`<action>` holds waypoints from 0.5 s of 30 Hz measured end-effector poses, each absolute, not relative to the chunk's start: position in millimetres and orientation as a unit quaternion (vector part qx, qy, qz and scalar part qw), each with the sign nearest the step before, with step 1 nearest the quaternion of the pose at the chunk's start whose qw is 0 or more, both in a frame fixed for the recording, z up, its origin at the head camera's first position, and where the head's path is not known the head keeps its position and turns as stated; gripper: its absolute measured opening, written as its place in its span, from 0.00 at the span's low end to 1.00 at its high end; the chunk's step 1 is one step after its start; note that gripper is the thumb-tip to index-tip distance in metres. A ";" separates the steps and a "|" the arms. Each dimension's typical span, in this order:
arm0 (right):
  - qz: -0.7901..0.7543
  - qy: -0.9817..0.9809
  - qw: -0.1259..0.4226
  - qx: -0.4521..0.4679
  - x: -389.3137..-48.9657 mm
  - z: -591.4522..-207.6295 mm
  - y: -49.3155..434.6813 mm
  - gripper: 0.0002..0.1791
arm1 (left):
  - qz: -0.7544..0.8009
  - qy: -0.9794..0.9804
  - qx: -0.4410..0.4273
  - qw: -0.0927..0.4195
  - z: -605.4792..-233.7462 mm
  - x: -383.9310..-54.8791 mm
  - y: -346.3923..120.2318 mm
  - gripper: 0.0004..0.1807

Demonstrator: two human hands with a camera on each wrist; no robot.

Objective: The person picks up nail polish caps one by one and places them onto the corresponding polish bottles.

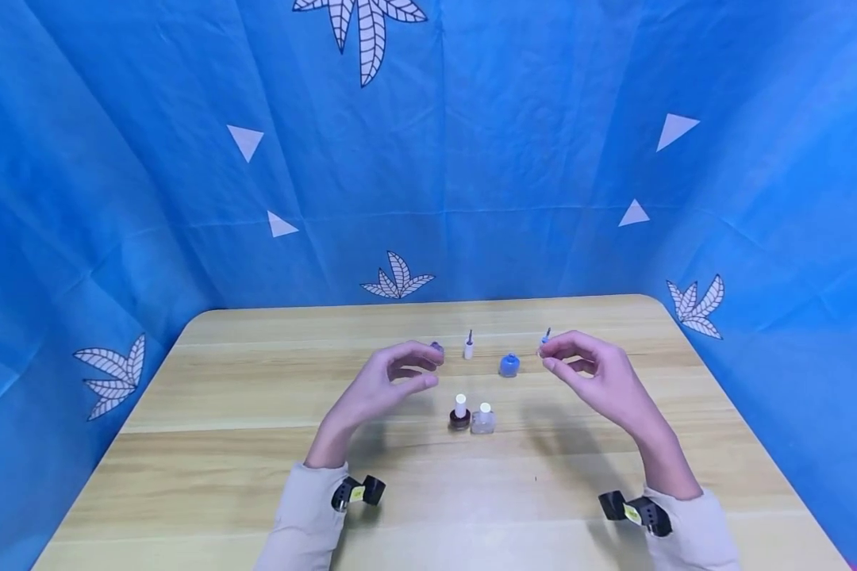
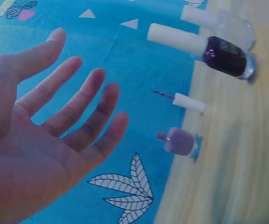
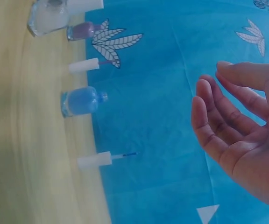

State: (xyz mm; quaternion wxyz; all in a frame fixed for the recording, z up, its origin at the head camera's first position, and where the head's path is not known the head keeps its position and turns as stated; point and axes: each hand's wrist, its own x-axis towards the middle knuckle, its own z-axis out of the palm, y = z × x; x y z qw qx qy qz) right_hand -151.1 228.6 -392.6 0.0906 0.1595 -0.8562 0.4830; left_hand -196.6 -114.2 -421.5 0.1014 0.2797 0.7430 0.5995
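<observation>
My left hand (image 1: 393,381) hovers over the table with fingers loosely bent and nothing in them; its palm fills the left of the left wrist view. Behind its fingertips stands an uncapped purple nail polish bottle (image 2: 180,142), mostly covered in the head view. A white cap with its brush (image 1: 469,346) pointing up stands beside it. My right hand (image 1: 596,374), also holding nothing, is raised with relaxed fingers. Near its fingertips are an uncapped blue nail polish bottle (image 1: 509,365) and a second upright brush cap (image 3: 97,159), partly hidden in the head view.
Closer to me, a dark nail polish bottle (image 1: 460,414) and a clear one (image 1: 483,420) stand side by side, both with white caps on. The wooden table (image 1: 221,460) is bordered by a blue patterned cloth (image 1: 471,159) at the back and sides.
</observation>
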 end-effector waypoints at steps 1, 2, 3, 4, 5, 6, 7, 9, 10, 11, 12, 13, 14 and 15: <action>0.486 -0.854 0.091 0.160 -151.6 -392.1 228.9 0.08 | 0.601 0.743 0.278 0.096 -420.1 -197.7 -114.2 0.16; 0.489 -0.853 0.091 0.160 -152.3 -391.5 229.1 0.08 | 0.604 0.743 0.274 0.091 -418.8 -198.6 -114.4 0.15; 0.491 -0.851 0.092 0.159 -153.0 -390.9 229.2 0.07 | 0.606 0.743 0.270 0.085 -417.8 -199.4 -114.7 0.14; 0.493 -0.850 0.093 0.159 -153.7 -390.4 229.3 0.08 | 0.609 0.743 0.265 0.080 -417.0 -200.3 -115.0 0.13; 0.494 -0.849 0.094 0.159 -154.5 -389.9 229.6 0.08 | 0.612 0.744 0.259 0.073 -416.6 -201.2 -115.2 0.13; 0.496 -0.849 0.096 0.158 -155.3 -389.2 230.0 0.08 | 0.615 0.744 0.252 0.066 -415.6 -201.9 -115.4 0.12; 0.496 -0.848 0.099 0.158 -156.2 -388.5 230.6 0.08 | 0.618 0.744 0.246 0.058 -414.7 -202.9 -115.4 0.12; 0.497 -0.847 0.109 0.155 -157.7 -387.1 232.7 0.09 | 0.622 0.746 0.235 0.042 -412.9 -204.5 -115.2 0.12; 0.497 -0.846 0.114 0.154 -158.3 -386.6 234.1 0.09 | 0.622 0.747 0.231 0.035 -412.0 -205.3 -114.7 0.12; 0.497 -0.846 0.117 0.152 -158.8 -386.4 235.6 0.10 | 0.622 0.749 0.228 0.030 -410.6 -205.8 -114.0 0.12; 0.497 -0.846 0.121 0.151 -159.0 -386.5 237.3 0.10 | 0.622 0.749 0.227 0.026 -409.6 -206.4 -113.3 0.12; 0.497 -0.846 0.123 0.149 -159.4 -387.0 239.0 0.11 | 0.623 0.748 0.227 0.024 -408.9 -207.1 -112.5 0.12; 0.499 -0.845 0.125 0.146 -159.8 -387.9 240.9 0.11 | 0.623 0.748 0.226 0.023 -408.5 -207.5 -111.6 0.12; 0.499 -0.845 0.127 0.144 -160.6 -387.4 242.9 0.11 | 0.623 0.748 0.225 0.021 -406.9 -208.2 -110.3 0.12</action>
